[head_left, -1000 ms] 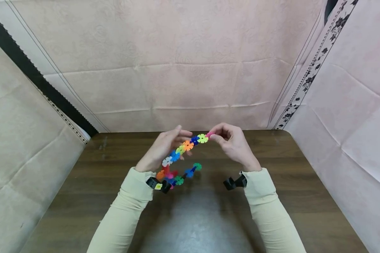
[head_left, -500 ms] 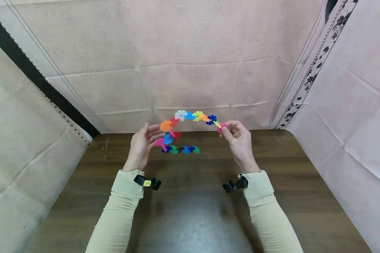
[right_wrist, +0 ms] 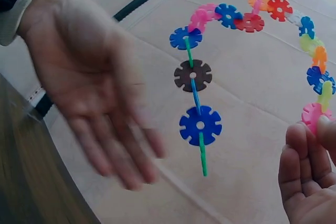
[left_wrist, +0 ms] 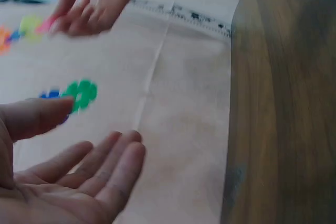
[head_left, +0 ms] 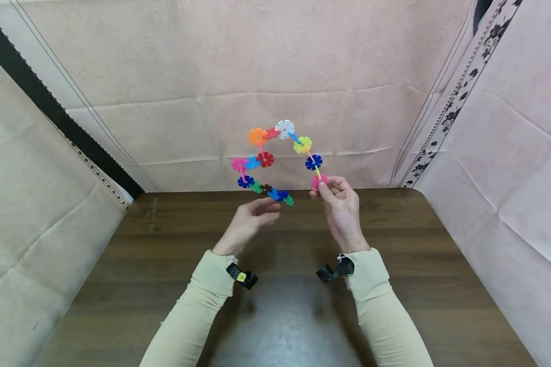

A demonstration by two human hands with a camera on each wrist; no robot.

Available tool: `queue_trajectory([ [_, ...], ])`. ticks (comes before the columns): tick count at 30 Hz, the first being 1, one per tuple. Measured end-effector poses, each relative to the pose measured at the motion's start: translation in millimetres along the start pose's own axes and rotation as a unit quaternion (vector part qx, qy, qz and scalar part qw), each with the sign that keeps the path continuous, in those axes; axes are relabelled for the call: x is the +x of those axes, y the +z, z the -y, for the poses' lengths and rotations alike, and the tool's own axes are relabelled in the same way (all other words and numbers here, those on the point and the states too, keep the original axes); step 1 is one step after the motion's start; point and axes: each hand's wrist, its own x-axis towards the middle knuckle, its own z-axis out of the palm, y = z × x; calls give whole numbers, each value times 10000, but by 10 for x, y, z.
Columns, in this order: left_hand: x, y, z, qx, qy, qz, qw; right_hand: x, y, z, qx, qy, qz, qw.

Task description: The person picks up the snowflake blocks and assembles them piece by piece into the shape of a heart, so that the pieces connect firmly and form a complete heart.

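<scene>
A chain of colourful notched plastic discs curves in an open loop above the table's far edge. My right hand pinches the pink disc at one end between thumb and fingers. At the other end hangs a green disc. My left hand is close below that end, its fingers extended and holding nothing. In the right wrist view the left hand is blurred, palm showing, apart from the chain. Brown disc and blue disc sit edge-to-edge with thinner-looking ones, slotted together.
A dark wooden table lies under both arms. Pale cloth rises behind it and at both sides. Each wrist carries a black camera mount, the left one with a yellow tag.
The chain has been raised and swung up from the right hand's pinch. My left hand moved out leftward along it, then back right beneath its free end, fingers off it.
</scene>
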Motion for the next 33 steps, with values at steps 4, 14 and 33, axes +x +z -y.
queue_trajectory([
  [4, 24, 164, -102, 21, 443, -138, 9989, -19, 49, -32, 114, 56, 60, 9999],
  [14, 41, 290, -217, -433, 630, -598, 9953, -78, 114, -142, 531, 277, 315, 9977],
  [33, -22, 255, -266, -650, 1136, -315, 9909, -162, 131, -253, 650, 187, 849, 9941],
])
